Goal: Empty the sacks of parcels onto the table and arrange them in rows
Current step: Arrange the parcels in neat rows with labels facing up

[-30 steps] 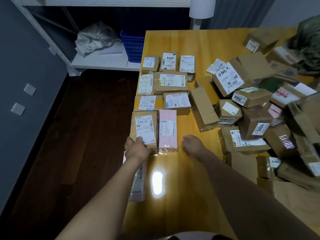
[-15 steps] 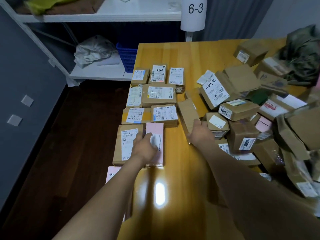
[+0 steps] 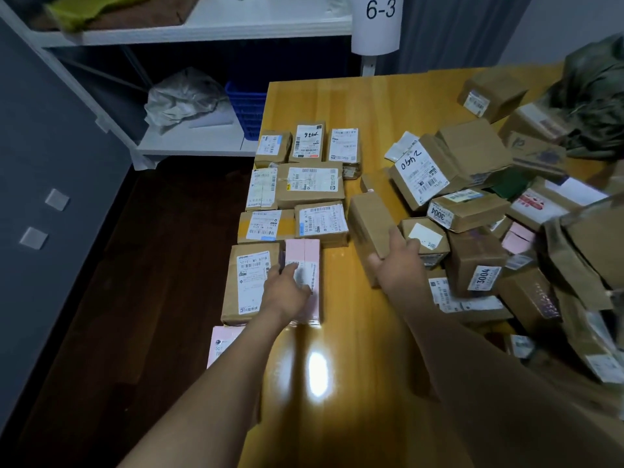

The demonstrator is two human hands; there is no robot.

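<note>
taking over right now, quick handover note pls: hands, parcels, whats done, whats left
Left hand rests on the pink parcel in the rows. Right hand grips a plain brown box at the pile's edge.
Done: rows of parcels along the left edge of the table.
Left: the loose pile on the right needs arranging; a sack lies behind it.

The table [image 3: 388, 106] is yellow wood under a glossy varnish, with a bright glare at its near end. On it the boxes [image 3: 310, 199] are matt brown cardboard with smooth white paper labels [image 3: 312, 179], the long box [image 3: 369, 221] bare cardboard, the pink box [image 3: 309, 255] matt card. At the table's far right the sack [image 3: 597, 96] looks like dull green woven cloth; left of the table are a blue plastic basket [image 3: 246, 113], a crumpled grey plastic bag [image 3: 184, 96], a smooth white shelf [image 3: 199, 145] and a dark wood floor [image 3: 152, 265].
</note>
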